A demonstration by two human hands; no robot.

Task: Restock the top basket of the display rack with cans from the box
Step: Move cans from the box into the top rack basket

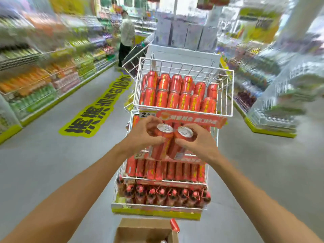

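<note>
Two red cans (166,141), held side by side just below the top basket (182,113), look rigid, smooth and likely heavy if full, so hold them round the body. The left hand (145,135) and right hand (198,142) each wrap one can, arms outstretched above the box (145,230).

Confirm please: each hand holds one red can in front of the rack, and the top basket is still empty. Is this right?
Not quite. The head view shows the top basket already holds red cans in rows. The rest stands: the left hand and right hand each hold one can in front of the rack.
</note>
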